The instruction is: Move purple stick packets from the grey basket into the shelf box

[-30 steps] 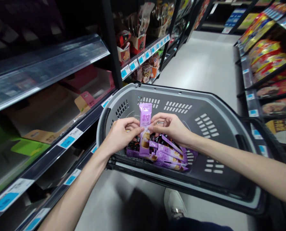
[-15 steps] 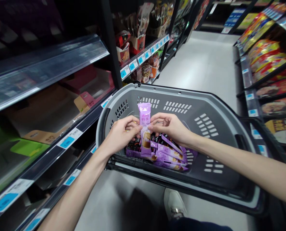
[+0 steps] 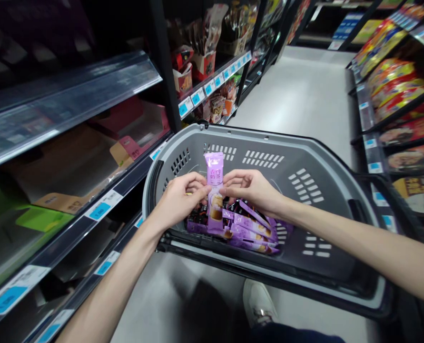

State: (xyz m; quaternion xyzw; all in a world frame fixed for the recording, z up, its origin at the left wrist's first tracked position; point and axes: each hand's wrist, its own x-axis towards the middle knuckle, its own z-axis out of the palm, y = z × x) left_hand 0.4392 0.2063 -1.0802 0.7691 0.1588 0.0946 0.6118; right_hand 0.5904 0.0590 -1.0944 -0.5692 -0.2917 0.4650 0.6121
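At the left, on a low shelf, stand the open green carton (image 3: pixel 44 216), tan carton (image 3: pixel 65 202) and pink carton (image 3: pixel 129 145); their inside is dim, and I cannot tell if anything lies deeper. Next comes the left hand (image 3: pixel 185 195), whose thumb and fingers are pinched together on the left edge of one purple sachet (image 3: pixel 215 183). This sachet is raised lengthwise over the near left part of the grey basket (image 3: pixel 333 209). Compared with one second ago, its tilt has turned a very little, with the top more to the left; in my judgement it is only a small adjustment, and the sachet is not yet released. The right hand (image 3: pixel 252 188) pinches the opposite edge, its fingers closed in the same way. Below the hands, the basket contains dark packets (image 3: pixel 199 214) near its left end and, to the right of them, an overlapping pile of purple sachets (image 3: pixel 252 228). Farthest right, bright bags (image 3: pixel 393 90) fill the shelves across the aisle.
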